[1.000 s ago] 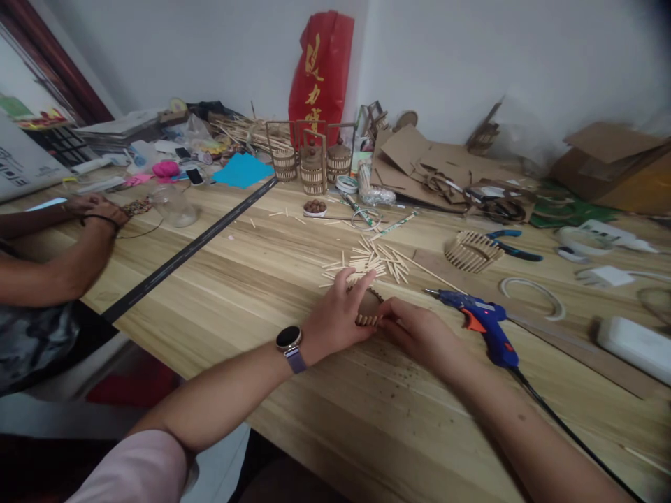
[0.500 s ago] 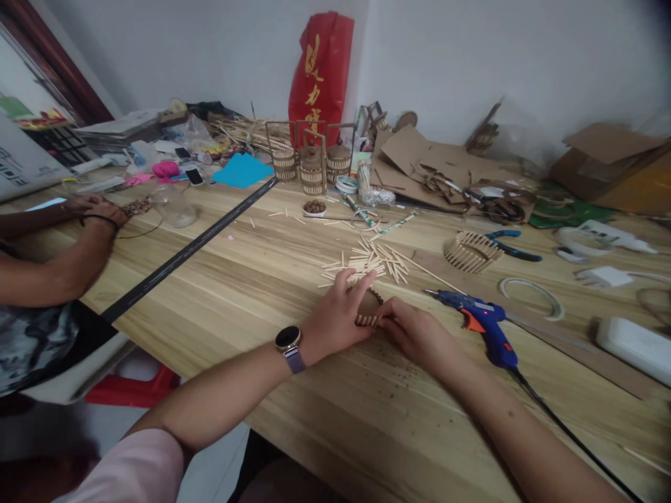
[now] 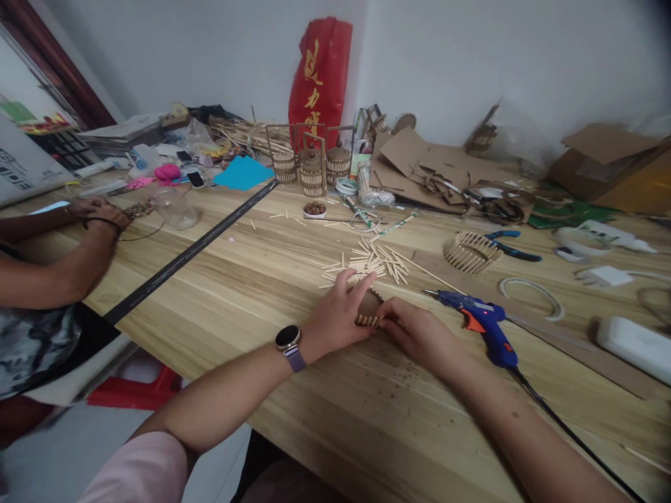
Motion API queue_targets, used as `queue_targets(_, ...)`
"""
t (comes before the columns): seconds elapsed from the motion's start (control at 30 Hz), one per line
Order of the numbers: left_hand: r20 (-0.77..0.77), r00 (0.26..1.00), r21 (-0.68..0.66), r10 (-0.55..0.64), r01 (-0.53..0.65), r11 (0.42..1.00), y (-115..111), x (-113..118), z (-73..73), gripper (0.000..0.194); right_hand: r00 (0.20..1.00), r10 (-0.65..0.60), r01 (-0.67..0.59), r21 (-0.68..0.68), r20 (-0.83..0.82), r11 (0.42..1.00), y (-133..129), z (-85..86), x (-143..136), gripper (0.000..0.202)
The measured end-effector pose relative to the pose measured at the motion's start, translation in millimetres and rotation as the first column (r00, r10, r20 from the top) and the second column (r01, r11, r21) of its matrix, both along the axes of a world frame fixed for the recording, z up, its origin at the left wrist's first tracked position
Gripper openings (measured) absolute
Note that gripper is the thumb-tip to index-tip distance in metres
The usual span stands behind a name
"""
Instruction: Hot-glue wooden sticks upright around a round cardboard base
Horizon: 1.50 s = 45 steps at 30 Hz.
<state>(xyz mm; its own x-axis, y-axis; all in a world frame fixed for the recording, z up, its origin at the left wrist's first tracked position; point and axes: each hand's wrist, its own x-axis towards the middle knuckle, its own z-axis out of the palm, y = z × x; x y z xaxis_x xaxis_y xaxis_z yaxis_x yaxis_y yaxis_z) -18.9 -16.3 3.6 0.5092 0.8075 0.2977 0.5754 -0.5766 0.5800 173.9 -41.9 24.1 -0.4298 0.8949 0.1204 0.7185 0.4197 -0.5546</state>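
Note:
A round brown cardboard disc [image 3: 371,304], edged with a row of short wooden sticks, is on the table between my hands. My left hand [image 3: 338,307] grips it from the left, with the index and middle fingers raised over its far side. At its right edge, my right hand [image 3: 412,328] pinches with thumb and forefinger against the end of the stick row. Whether a loose stick is in that pinch is hidden by the fingers. Just beyond the disc lies a heap of short wooden sticks [image 3: 388,265]. A blue glue gun [image 3: 479,318] rests on its side, right of my right hand.
A slatted stick ring [image 3: 472,251] lies by blue-handled pliers [image 3: 516,253]. Small lidded baskets [image 3: 313,171] stand toward the wall near a red bag [image 3: 321,91]. A long black strip [image 3: 193,248] crosses the table. On the left are another person's hands [image 3: 99,213].
My hands and the disc stay almost in place. The view shifts very slightly. The other person's hands move a little at the left.

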Motion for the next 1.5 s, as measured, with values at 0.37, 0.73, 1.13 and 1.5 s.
queue_targets(0.37,0.008,1.0,-0.016,0.017,-0.017,1.0,2,-6,7.3,0.108,0.917,-0.363,0.341,0.142,0.168,0.929,-19,27.0,65,0.031)
queue_targets(0.73,0.007,0.994,0.044,0.107,-0.107,0.993,-2,0,4.2,0.11,0.715,-0.604,0.649,-0.014,0.353,0.761,-31,6.7,108,0.027)
queue_targets(1.13,-0.015,0.994,0.021,0.106,-0.105,0.994,0,0,6.5,0.1,0.684,-0.663,0.483,-0.493,-0.304,0.724,-39,10.7,85,0.031)
queue_targets(1.5,-0.011,0.997,0.025,0.076,-0.075,0.997,-1,-1,5.0,0.1,0.768,-0.584,0.349,-0.594,-0.262,0.725,-50,0.3,66,0.048)
